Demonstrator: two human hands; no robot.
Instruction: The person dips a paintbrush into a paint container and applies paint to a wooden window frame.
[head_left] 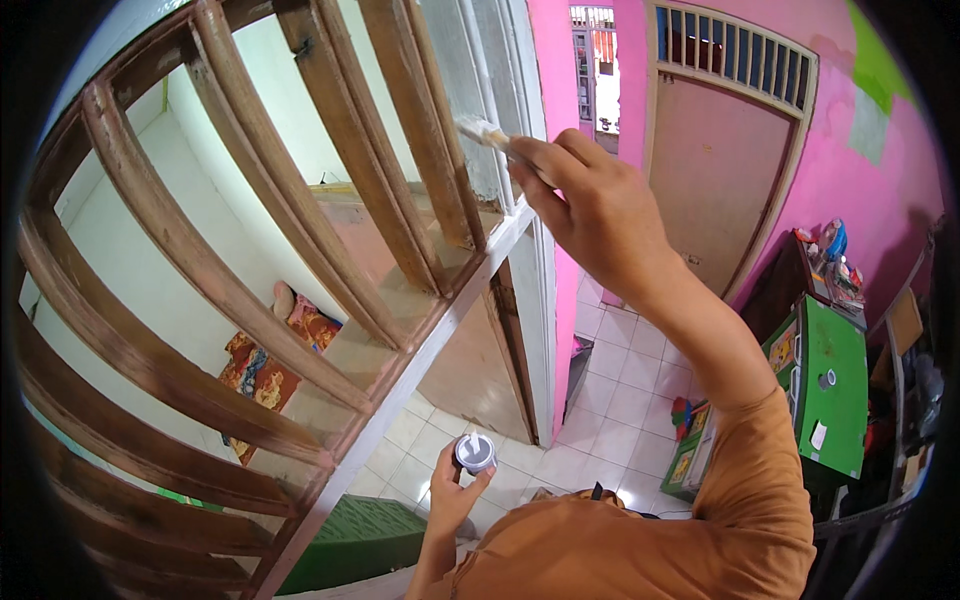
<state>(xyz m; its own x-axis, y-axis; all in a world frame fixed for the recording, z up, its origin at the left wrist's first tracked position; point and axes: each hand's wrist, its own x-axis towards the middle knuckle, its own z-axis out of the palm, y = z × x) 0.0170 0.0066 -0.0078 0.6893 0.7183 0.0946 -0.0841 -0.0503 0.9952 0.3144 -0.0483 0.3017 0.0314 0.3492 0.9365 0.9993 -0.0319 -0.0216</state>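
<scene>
While the left hand [450,490] grips a small can [477,459], the curled right hand [600,205] pinches a paintbrush [487,134].

Shows brown wood in the slats [370,150], patchy and scuffed, with a low sheen. Has white paint over the door frame [541,350], fairly smooth. Carries thick, wet-looking white on the bristles of the brush [486,132]. Looks hard and smooth at the cup [475,454], whether metal or plastic hard to tell. Gleams with glossy tile across the floor [608,335]. Appears as soft matt cloth in the orange-brown shirt [650,545], smooth plastic-like panels on the green cabinet [835,375], and near-matt paint over the pink wall [885,190].
</scene>
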